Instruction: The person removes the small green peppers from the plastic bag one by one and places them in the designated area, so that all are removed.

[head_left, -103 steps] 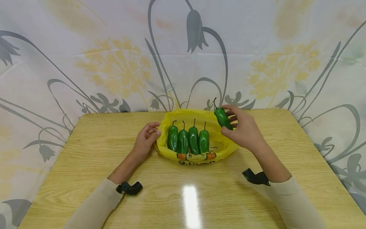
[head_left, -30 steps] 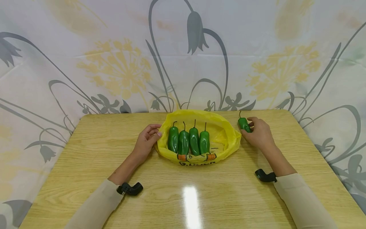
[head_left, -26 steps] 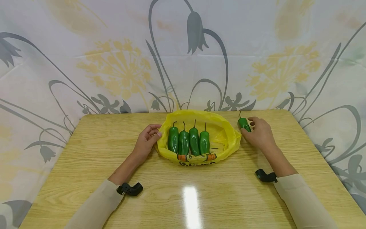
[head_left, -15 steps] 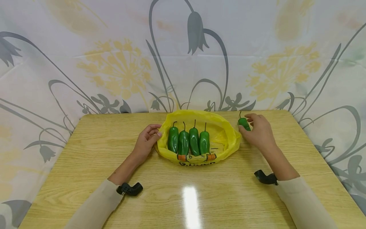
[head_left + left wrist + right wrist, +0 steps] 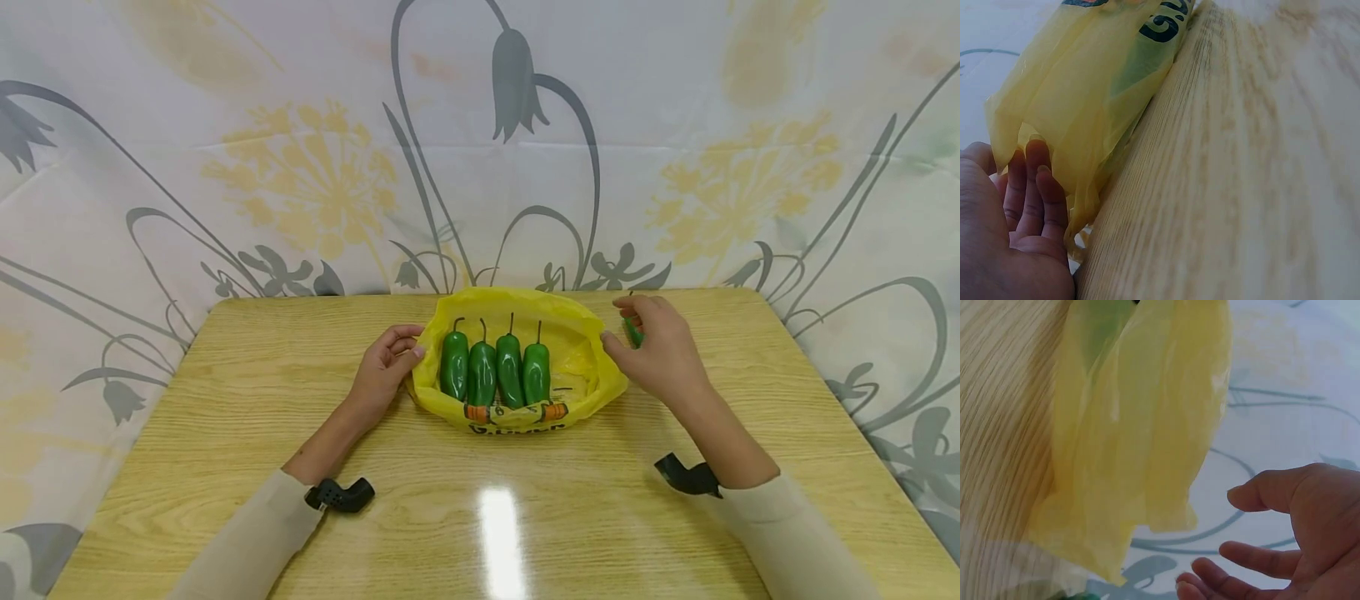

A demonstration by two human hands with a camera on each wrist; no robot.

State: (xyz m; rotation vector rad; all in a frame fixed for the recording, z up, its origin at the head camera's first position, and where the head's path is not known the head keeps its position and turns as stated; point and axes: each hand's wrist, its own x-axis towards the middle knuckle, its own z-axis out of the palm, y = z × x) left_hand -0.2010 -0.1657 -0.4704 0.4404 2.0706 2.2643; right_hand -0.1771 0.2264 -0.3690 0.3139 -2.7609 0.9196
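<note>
A yellow plastic bag point(image 5: 600, 396) stands with its mouth wide, its rim rolled back. Several glossy green peppers point(image 5: 508, 371) with thin dark stems lie side by side in its left and middle part. My left hand point(image 5: 378, 367) pinches the bag's left edge; the left wrist view has the fingers point(image 5: 1034, 181) against the yellow plastic. My right hand point(image 5: 660, 350) holds nothing and hovers by the bag's right rim, thumb and fingers apart in the right wrist view. Behind it, mostly hidden, one more green pepper point(image 5: 634, 332) lies on the table right of the bag.
The wooden table point(image 5: 420, 517) reaches back to a floral cloth point(image 5: 480, 167) that hangs along its far side and both flanks. A black wrist camera point(image 5: 341, 494) is strapped at the left sleeve, another wrist camera point(image 5: 686, 475) at the right.
The right hand has carried one pepper out of the bag to the table on the right and let it go. Now it has come back left towards the rim. The left hand stays put.
</note>
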